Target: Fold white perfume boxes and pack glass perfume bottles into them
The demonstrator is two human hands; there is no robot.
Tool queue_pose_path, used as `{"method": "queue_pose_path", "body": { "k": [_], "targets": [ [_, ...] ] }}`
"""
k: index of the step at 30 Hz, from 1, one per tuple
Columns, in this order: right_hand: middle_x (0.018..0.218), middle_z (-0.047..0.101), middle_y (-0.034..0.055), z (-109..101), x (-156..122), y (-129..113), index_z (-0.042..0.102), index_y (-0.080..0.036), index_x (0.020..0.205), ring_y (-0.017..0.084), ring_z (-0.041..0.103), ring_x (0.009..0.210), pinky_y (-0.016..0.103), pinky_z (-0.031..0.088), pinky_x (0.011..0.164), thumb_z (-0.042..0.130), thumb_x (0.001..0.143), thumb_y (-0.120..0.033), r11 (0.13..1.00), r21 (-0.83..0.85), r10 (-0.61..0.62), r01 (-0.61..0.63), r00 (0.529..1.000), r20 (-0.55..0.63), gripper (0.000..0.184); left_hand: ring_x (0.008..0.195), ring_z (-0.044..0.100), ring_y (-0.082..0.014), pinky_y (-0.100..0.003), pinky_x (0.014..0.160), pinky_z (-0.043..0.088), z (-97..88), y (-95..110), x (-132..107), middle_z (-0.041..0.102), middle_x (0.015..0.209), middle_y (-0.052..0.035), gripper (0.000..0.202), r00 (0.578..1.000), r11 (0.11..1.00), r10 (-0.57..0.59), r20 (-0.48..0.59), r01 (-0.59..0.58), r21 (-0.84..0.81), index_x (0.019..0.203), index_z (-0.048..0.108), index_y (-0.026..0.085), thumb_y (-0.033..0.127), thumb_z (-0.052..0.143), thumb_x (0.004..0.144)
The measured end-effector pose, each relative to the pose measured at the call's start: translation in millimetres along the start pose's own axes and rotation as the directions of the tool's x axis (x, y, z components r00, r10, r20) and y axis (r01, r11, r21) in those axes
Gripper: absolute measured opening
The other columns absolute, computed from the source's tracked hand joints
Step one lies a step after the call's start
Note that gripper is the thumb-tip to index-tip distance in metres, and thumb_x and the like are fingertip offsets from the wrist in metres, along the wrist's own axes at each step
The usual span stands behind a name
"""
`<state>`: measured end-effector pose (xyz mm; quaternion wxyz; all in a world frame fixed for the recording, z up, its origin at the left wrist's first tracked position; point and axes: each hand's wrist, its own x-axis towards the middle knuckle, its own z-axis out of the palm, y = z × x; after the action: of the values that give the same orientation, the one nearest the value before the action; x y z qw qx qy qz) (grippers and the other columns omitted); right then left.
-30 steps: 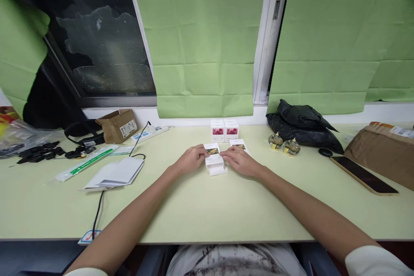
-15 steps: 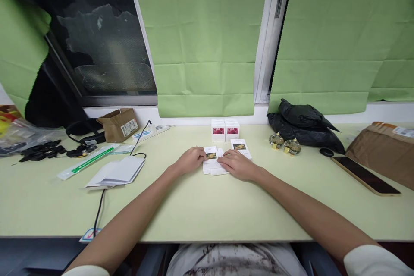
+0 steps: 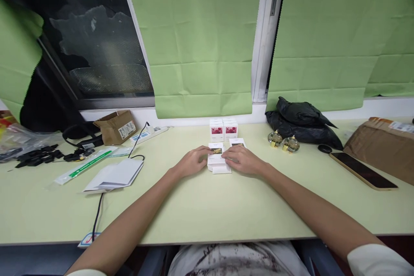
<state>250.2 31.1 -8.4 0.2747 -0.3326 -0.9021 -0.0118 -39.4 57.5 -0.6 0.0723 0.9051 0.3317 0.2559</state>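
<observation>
A small white carton (image 3: 215, 159) with a yellow picture lies on the table between my two hands, its end flaps spread toward me. At its left edge, my left hand (image 3: 193, 161) grips it with bent fingers and thumb. From the other side, my right hand (image 3: 245, 160) presses its fingers and thumb against the carton's right edge. A second white carton (image 3: 237, 141) with a similar picture lies just beyond my right hand, which partly covers it. Behind them stand white boxes (image 3: 217, 133) with pink-red pictures.
To the left lie folded white sheets (image 3: 118, 174), a black cable, a power strip (image 3: 155, 132) and an open brown box (image 3: 116, 127). To the right are two glass bottles with gold parts (image 3: 290, 144), a black plastic bag (image 3: 304, 127), a phone (image 3: 362, 170) and a brown parcel (image 3: 383, 151).
The carton looks squarer and narrower than before, when its side panel was spread wider. Both hands stay at its sides, slightly shifted. The whole view has moved a little.
</observation>
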Motion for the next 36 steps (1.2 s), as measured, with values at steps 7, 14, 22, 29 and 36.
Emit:
{"method": "queue_pose_path", "body": {
  "k": [7,14,22,29,36],
  "targets": [
    [0.130,0.072,0.0076,0.1,-1.4,0.8,0.073,-0.027,0.124,0.025,0.067,0.119,0.046,0.048,0.107,0.054,0.101,-0.022,1.000,0.003,0.010,-0.010,1.000,-0.011,0.030,0.127,0.065,-0.0219,-0.036,0.111,0.052,0.8,6.6,-0.2,0.062,0.147,-0.0010,0.041,1.000,0.999,-0.016,0.013,0.016,-0.033,0.136,0.066,0.031,0.029,0.056,0.097],
    [0.123,0.073,0.0092,-3.7,0.7,-3.4,0.072,-0.023,0.108,0.026,0.068,0.117,0.045,0.049,0.106,0.053,0.100,-0.020,1.000,0.023,0.021,-0.021,1.000,-0.016,0.020,0.133,0.062,-0.0241,-0.039,0.115,0.050,-0.3,9.8,-0.1,0.061,0.150,-0.0017,0.043,0.999,0.998,-0.010,0.037,0.012,-0.063,0.139,0.065,0.030,0.030,0.057,0.096],
    [0.109,0.073,0.0078,-4.4,-1.0,-0.5,0.069,-0.024,0.121,0.025,0.068,0.103,0.042,0.049,0.100,0.051,0.101,-0.020,0.999,0.013,0.047,-0.046,0.999,-0.005,0.027,0.136,0.060,-0.0252,-0.040,0.117,0.048,3.3,9.6,-1.0,0.053,0.158,0.0001,0.046,0.998,0.997,-0.004,0.070,0.009,-0.072,0.144,0.062,0.033,0.032,0.057,0.098],
    [0.130,0.065,0.0105,5.3,-1.9,14.8,0.066,-0.025,0.130,0.029,0.055,0.127,0.048,0.047,0.107,0.050,0.105,-0.028,0.989,-0.038,0.141,-0.144,0.987,-0.074,0.030,0.145,0.052,-0.0243,-0.040,0.121,0.044,4.0,12.1,0.0,0.050,0.160,0.0020,0.050,0.997,0.999,-0.004,0.082,0.008,-0.052,0.147,0.057,0.035,0.031,0.059,0.097],
    [0.132,0.066,0.0111,7.1,-1.6,17.3,0.061,-0.022,0.135,0.028,0.058,0.126,0.046,0.048,0.106,0.043,0.108,-0.028,0.968,-0.040,0.245,-0.248,0.966,-0.079,0.032,0.145,0.051,-0.0260,-0.041,0.121,0.045,2.7,14.0,0.5,0.049,0.161,0.0008,0.053,0.996,0.999,0.016,0.086,-0.012,-0.051,0.149,0.056,0.033,0.031,0.059,0.097]
  ]
}}
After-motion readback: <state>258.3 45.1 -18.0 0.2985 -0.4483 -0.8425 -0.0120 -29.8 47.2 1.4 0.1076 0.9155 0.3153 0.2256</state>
